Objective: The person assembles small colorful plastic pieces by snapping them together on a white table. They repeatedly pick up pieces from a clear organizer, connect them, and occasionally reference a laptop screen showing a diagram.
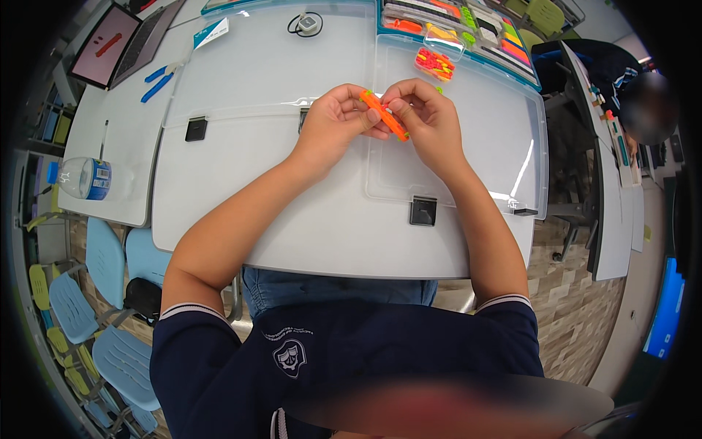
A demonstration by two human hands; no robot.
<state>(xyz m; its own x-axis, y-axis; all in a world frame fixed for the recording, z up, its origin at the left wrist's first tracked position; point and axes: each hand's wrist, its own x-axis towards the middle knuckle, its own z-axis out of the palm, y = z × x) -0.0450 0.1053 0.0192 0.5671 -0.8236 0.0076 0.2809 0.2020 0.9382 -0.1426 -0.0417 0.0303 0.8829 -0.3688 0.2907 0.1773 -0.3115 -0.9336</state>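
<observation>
My left hand [329,128] pinches an orange plastic beam [382,115] between thumb and fingers, above the table. The beam is slim and tilted, with small yellow-green bits at its two ends. Against its right side, my right hand [431,124] is closed, thumb and forefinger together at a small pinkish piece that is mostly hidden by the fingers. Just beyond the right hand sits a small clear box of pink and yellow pegs [435,64].
Clear plastic lids [468,172] with black latches cover much of the white table. A parts case [468,36] lies at the far right. Blue-handled pliers [161,79], a water bottle [84,178] and a laptop [121,40] are on the left. Another person sits at the right.
</observation>
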